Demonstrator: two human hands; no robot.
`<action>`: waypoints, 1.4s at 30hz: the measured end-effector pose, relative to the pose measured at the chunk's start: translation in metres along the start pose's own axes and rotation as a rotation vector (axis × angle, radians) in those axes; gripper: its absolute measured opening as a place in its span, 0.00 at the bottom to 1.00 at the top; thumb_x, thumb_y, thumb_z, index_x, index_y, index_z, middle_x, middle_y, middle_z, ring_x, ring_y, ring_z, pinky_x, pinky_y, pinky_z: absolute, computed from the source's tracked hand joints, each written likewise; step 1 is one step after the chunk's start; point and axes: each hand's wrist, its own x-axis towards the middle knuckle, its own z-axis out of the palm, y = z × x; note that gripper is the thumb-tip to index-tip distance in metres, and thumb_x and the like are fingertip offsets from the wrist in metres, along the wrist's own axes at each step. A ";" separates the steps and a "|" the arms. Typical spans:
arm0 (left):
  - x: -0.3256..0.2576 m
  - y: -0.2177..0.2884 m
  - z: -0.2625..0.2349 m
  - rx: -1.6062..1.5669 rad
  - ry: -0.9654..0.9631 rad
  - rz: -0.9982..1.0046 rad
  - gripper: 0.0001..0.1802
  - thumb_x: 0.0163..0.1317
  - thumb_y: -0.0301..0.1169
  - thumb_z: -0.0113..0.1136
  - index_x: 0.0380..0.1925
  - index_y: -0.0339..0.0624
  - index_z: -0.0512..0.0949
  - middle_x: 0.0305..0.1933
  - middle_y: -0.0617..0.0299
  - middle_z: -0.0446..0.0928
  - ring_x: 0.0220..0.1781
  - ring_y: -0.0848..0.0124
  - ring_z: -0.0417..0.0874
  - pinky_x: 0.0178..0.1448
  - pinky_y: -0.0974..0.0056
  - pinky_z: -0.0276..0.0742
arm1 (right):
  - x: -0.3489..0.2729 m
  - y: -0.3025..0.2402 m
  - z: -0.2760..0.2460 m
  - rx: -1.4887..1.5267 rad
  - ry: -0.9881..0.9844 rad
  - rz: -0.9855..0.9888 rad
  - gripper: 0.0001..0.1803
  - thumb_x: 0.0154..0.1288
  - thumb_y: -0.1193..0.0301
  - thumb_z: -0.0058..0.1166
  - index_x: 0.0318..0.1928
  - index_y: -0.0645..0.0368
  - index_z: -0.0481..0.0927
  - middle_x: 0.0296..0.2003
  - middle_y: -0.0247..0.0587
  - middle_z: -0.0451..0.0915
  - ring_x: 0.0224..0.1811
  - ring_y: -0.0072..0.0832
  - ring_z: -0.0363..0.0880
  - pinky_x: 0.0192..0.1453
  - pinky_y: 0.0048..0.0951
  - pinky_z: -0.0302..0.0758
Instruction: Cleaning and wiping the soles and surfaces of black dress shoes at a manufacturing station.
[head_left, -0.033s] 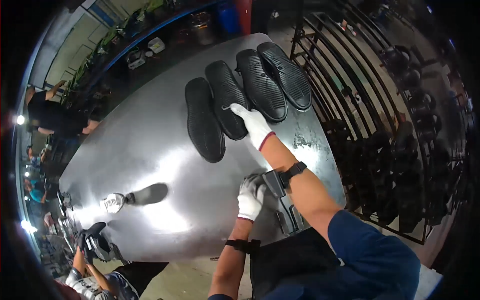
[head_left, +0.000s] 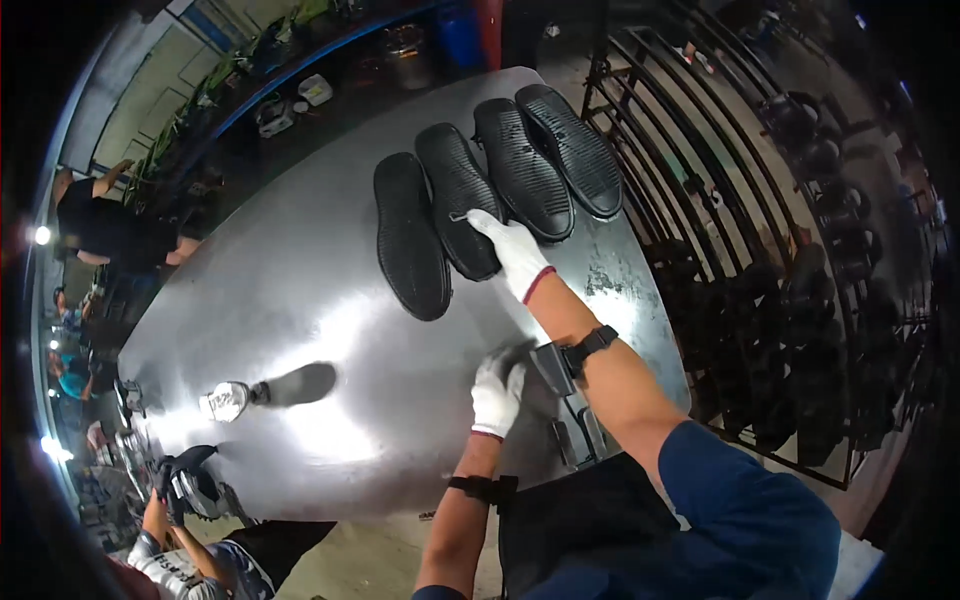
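Observation:
Several black ribbed shoe soles lie side by side at the far part of the metal table [head_left: 270,260]. My right hand [head_left: 514,254], in a white glove with a red cuff, grips the near right edge of the second sole from the left [head_left: 455,175]. Its thumb lies on top; the other fingers are mostly hidden. A thin, pale, bent piece [head_left: 457,216] sticks out at the thumb tip; its kind is unclear. The leftmost sole [head_left: 412,240] lies beside it. Nearer me, my left hand [head_left: 496,400], also gloved, is over the tabletop, fingers stretched out, apparently holding nothing.
A white-and-dark object [head_left: 228,402] stands on the table at left. Another person's hands [head_left: 165,490] hold a dark shoe-like item at the lower left. Black metal rails [head_left: 690,150] and a rack of dark objects [head_left: 800,330] run along the right.
The two leftmost soles have shifted slightly to the right, and my right hand has moved slightly right and down with them. My left hand has moved slightly left, its fingers spreading more.

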 end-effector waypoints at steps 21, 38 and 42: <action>-0.012 -0.031 0.056 0.085 -0.162 -0.076 0.16 0.76 0.40 0.58 0.42 0.35 0.81 0.32 0.49 0.86 0.36 0.53 0.89 0.42 0.53 0.84 | -0.350 0.012 -0.143 -0.783 -0.073 0.387 0.54 0.59 0.59 0.77 0.78 0.66 0.61 0.68 0.56 0.77 0.70 0.41 0.77 0.75 0.37 0.72; -0.134 0.103 0.045 -0.585 0.257 0.169 0.22 0.84 0.29 0.42 0.74 0.44 0.60 0.30 0.58 0.78 0.23 0.75 0.75 0.28 0.70 0.76 | -0.453 -0.029 -0.238 -1.359 -0.472 -0.978 0.27 0.43 0.65 0.79 0.46 0.46 0.80 0.51 0.44 0.72 0.51 0.44 0.78 0.52 0.49 0.81; -0.042 0.080 0.052 -0.990 0.179 -0.318 0.29 0.84 0.37 0.44 0.80 0.44 0.61 0.33 0.56 0.84 0.22 0.78 0.75 0.29 0.69 0.77 | -0.353 -0.031 -0.205 -1.123 0.271 -1.346 0.34 0.43 0.75 0.75 0.52 0.54 0.72 0.54 0.48 0.69 0.57 0.48 0.76 0.63 0.53 0.77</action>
